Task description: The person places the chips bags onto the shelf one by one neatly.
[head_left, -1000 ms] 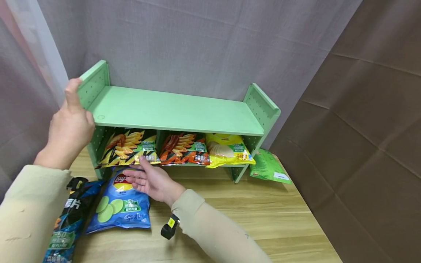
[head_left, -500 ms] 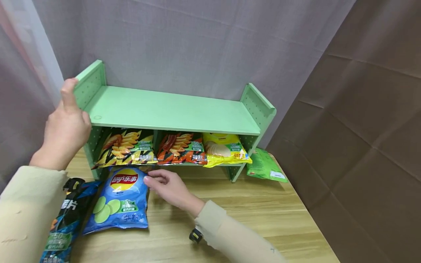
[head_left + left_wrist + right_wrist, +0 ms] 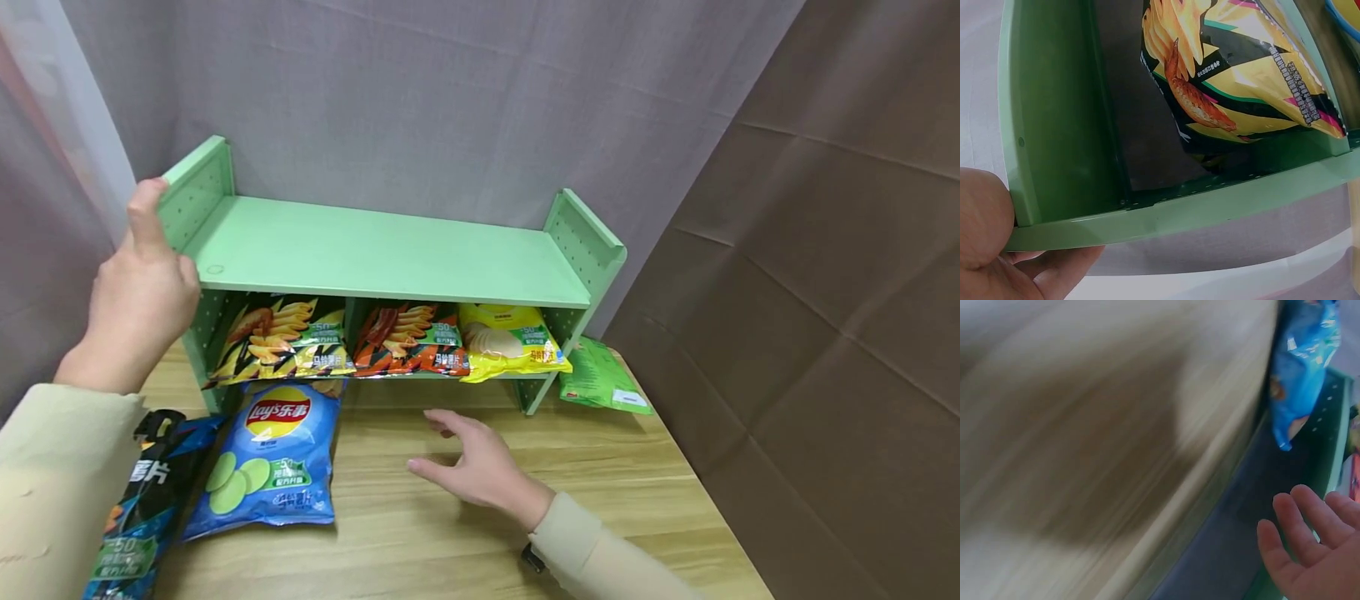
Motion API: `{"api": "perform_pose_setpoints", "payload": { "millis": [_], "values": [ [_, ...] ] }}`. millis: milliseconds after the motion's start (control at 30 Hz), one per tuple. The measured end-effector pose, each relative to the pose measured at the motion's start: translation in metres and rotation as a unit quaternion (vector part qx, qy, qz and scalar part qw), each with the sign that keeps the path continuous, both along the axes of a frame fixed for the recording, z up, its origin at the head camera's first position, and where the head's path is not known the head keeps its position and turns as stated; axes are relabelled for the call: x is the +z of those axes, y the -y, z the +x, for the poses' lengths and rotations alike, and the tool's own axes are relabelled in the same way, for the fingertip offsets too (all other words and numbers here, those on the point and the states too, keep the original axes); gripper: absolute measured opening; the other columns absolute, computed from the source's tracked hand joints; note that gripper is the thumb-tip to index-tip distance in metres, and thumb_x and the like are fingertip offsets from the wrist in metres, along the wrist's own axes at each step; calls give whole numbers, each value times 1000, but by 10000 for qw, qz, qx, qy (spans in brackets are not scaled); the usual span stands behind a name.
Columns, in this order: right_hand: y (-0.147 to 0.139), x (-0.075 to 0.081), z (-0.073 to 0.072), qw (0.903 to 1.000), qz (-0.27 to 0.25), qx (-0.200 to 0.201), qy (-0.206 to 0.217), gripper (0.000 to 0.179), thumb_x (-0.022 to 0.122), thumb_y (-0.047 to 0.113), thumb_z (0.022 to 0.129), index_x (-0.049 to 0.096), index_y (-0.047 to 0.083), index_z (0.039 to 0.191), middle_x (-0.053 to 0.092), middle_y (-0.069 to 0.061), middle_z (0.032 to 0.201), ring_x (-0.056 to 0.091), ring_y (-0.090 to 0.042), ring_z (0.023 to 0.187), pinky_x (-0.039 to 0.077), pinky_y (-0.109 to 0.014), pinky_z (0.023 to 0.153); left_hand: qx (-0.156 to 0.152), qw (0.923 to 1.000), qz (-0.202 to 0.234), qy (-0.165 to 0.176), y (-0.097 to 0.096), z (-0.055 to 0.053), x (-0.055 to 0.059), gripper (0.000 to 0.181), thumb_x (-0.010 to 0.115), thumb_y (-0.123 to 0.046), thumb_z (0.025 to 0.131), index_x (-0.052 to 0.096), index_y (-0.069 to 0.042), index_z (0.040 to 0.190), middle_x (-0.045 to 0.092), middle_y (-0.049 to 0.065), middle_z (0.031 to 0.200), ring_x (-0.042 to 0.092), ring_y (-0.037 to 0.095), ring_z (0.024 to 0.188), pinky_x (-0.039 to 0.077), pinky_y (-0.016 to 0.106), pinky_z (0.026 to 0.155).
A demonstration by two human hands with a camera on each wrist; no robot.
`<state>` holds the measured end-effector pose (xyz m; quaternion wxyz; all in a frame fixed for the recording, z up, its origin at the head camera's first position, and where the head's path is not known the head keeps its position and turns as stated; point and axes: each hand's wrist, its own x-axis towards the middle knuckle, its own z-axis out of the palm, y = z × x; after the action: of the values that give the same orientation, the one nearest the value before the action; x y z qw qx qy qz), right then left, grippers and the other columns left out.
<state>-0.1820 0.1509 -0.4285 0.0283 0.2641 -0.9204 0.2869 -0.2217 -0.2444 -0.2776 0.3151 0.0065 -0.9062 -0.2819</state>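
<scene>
My left hand point(image 3: 142, 300) grips the left side panel of a green shelf unit point(image 3: 390, 254); the left wrist view has thumb and fingers on both sides of its edge point(image 3: 1166, 215). My right hand point(image 3: 483, 471) is over the wooden table, fingers spread, holding nothing. To its left a blue bag of potato chips point(image 3: 262, 462) lies below the lower shelf. On that shelf sit a black-and-yellow chip bag point(image 3: 281, 337), a black-and-red one point(image 3: 412, 342) and a yellow one point(image 3: 513, 346). The right wrist view shows open fingers point(image 3: 1304, 537) and a blue bag point(image 3: 1304, 362).
A dark chip bag point(image 3: 142, 517) lies at the table's left, partly behind the left sleeve. Right of the shelf unit lies a green bag point(image 3: 603, 379) near the table's right edge. A grey curtain point(image 3: 450, 100) hangs behind, brown cloth point(image 3: 825, 333) on the right.
My right hand has moved away from the blue chip bag, rightward and nearer over the table. My left hand keeps its hold on the shelf unit. The view has shifted slightly.
</scene>
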Motion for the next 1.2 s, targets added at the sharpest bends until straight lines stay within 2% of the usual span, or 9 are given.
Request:
{"api": "perform_pose_setpoints", "payload": {
  "millis": [267, 433, 500, 567, 667, 800, 967, 1200],
  "values": [
    [-65, -13, 0, 9927, 669, -659, -759, 79, 58, 72, 78, 53, 20, 138, 55, 6, 134, 53, -15, 119, 45, -40, 94, 82, 10000, 15, -34, -1, 3, 0, 69, 33, -5, 89, 4, -26, 147, 41, 29, 88, 38, 40, 47, 27, 48, 41],
    [-107, -18, -6, 9852, 813, -963, -1160, 78, 62, 69, 78, 55, 16, 134, 58, 0, 130, 52, -22, 120, 41, -47, 98, 100, 9999, 53, -45, 1, 4, -1, 68, 33, -5, 89, 4, -25, 147, 42, 33, 94, 40, 44, 49, 28, 52, 43],
    [-122, -20, -9, 9799, 874, -1040, -1461, 74, 65, 66, 78, 57, 15, 131, 59, -1, 126, 53, -24, 118, 41, -47, 97, 66, 9999, 91, -48, 1, 4, -1, 69, 33, -4, 89, 4, -25, 147, 42, 34, 96, 41, 45, 50, 29, 54, 44],
    [-137, -22, -15, 9719, 939, -1086, -1863, 70, 70, 61, 77, 58, 12, 127, 60, -4, 122, 55, -26, 114, 42, -47, 95, 54, 9999, 104, -54, 1, 3, -1, 69, 34, -4, 88, 4, -25, 147, 42, 35, 97, 42, 46, 51, 30, 54, 45],
    [-157, -25, -24, 9516, 1153, -1172, -2596, 67, 77, 51, 74, 58, 8, 121, 59, -10, 118, 55, -31, 108, 44, -49, 90, 25, 9999, 109, -35, 0, 2, 0, 69, 34, -3, 88, 4, -25, 147, 42, 35, 96, 42, 46, 51, 30, 54, 45],
    [-180, -28, -40, 9251, 1550, -1362, -3186, 77, 84, 47, 66, 53, 3, 123, 52, -19, 120, 53, -38, 106, 43, -53, 87, 25, 9999, 102, 28, 0, 1, 0, 70, 33, -4, 88, 3, -26, 147, 43, 35, 97, 42, 45, 51, 30, 53, 44],
    [-196, -27, -64, 9050, 2116, -1608, -3321, 97, 87, 49, 60, 47, 3, 135, 44, -25, 132, 45, -45, 116, 36, -60, 96, 47, 9999, 113, 92, 1, 2, 0, 70, 34, -4, 89, 3, -27, 147, 43, 36, 99, 43, 46, 52, 31, 53, 45],
    [-207, -23, -91, 8988, 2584, -2026, -2903, 106, 88, 46, 61, 38, 5, 145, 38, -26, 142, 37, -47, 127, 26, -65, 102, 12, 9999, 111, 53, 0, 2, 2, 70, 34, -3, 88, 3, -25, 147, 42, 36, 100, 42, 45, 52, 30, 54, 45]
  ]
}}
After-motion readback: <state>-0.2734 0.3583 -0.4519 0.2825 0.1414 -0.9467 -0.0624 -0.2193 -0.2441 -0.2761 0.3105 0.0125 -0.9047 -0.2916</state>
